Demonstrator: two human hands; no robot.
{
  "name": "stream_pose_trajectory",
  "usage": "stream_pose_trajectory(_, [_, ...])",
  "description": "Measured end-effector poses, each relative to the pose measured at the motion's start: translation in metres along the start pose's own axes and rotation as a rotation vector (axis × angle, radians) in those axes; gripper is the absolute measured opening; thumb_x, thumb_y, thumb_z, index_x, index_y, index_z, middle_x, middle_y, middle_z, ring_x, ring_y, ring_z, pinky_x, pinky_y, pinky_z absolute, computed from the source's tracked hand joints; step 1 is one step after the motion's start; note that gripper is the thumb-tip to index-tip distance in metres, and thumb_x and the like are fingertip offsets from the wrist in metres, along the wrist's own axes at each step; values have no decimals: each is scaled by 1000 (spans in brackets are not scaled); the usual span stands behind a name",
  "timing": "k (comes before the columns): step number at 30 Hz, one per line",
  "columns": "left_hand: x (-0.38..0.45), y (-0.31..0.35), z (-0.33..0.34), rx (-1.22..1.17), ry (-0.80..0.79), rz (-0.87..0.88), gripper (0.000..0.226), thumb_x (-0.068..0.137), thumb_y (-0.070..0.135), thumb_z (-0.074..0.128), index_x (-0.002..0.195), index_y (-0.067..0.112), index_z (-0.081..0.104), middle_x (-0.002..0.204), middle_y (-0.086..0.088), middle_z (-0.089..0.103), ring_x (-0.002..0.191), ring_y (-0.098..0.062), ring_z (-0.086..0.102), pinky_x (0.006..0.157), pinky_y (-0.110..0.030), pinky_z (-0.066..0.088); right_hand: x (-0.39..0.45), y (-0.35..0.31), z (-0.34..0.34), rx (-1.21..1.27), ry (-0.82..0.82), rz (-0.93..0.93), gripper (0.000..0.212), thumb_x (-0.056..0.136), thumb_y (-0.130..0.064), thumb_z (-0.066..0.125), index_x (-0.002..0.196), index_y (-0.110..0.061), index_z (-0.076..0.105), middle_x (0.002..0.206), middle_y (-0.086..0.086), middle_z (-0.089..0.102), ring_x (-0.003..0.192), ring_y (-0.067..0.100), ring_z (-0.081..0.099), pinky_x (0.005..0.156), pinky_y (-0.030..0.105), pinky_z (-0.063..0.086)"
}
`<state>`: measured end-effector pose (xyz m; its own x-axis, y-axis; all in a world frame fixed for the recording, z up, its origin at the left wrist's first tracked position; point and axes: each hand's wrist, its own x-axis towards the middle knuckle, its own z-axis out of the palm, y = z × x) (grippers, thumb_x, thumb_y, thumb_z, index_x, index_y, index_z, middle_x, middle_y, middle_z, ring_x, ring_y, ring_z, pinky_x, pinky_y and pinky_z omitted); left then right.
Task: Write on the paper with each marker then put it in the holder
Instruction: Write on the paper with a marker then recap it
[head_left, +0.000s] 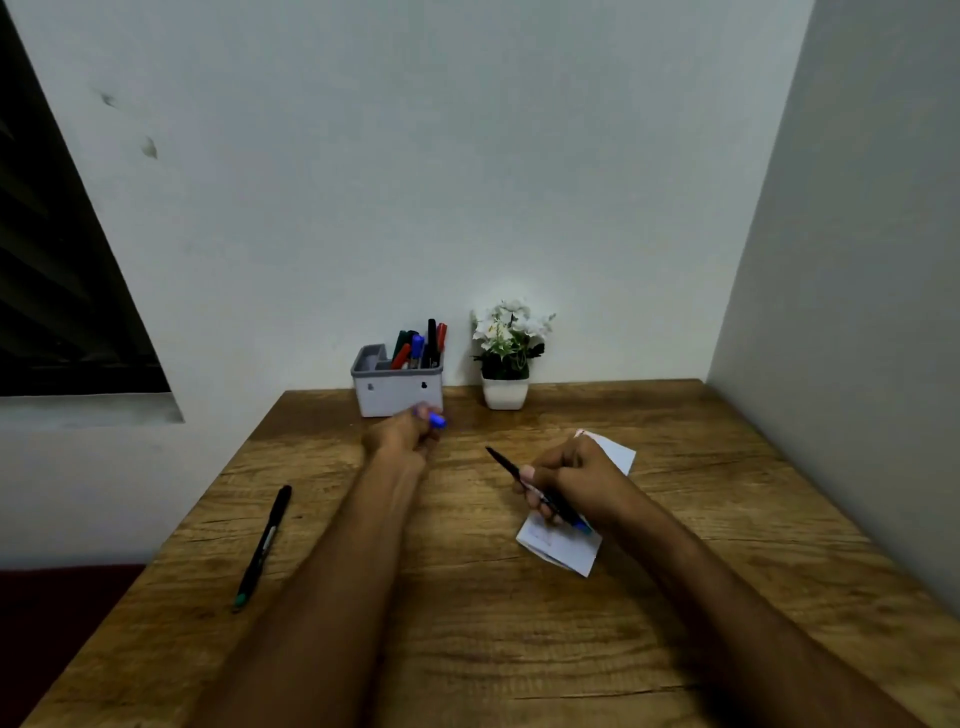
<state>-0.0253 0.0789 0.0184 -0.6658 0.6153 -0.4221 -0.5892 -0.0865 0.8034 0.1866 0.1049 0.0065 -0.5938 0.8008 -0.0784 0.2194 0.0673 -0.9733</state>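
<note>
My right hand (569, 480) grips a black marker (511, 470) with a blue end, its lower end over the white paper (558, 545) on the desk. In front of the grey holder (397, 392), my left hand (402, 434) holds a blue cap (438, 420). The holder stands at the back of the desk with several markers (421, 345) upright in its right part; its left compartment looks empty. A black marker with a green end (262, 545) lies loose on the left of the desk.
A small white pot with white flowers (506, 353) stands right of the holder against the wall. The wooden desk (467, 623) meets walls at the back and right. A dark window sits at the left.
</note>
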Motion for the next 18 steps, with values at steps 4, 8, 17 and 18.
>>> stream_pose_trajectory(4, [12, -5, -1, 530, 17, 252, 8, 79, 0, 76, 78, 7, 72, 78, -11, 72, 68, -22, 70, 69, -36, 63, -4, 9, -20, 233, 86, -3, 24, 100, -11, 62, 97, 10, 74, 74, 16, 70, 58, 17, 60, 53, 27, 49])
stream_pose_trajectory(8, [15, -37, 6, 1110, -38, 556, 17, 72, 20, 83, 89, 18, 81, 84, 1, 77, 84, -14, 70, 80, -34, 60, -2, 7, -29, 364, 149, -84, 16, 95, -12, 69, 105, 0, 75, 99, 22, 77, 68, 24, 64, 61, 34, 53])
stream_pose_trajectory(17, [14, -52, 8, 1290, -23, 766, 11, 72, 24, 81, 80, 18, 77, 82, 0, 73, 78, -14, 68, 72, -32, 60, -5, 12, -47, 532, 207, -145, 31, 103, 9, 45, 118, 2, 70, 103, 26, 76, 81, 28, 75, 74, 34, 66])
stream_pose_trajectory(18, [13, -52, 7, 1290, -23, 782, 12, 72, 25, 80, 81, 18, 76, 83, 0, 73, 79, -14, 68, 72, -32, 60, -4, 13, -48, 536, 204, -160, 30, 101, 11, 46, 119, 2, 69, 104, 25, 76, 85, 28, 76, 76, 33, 66])
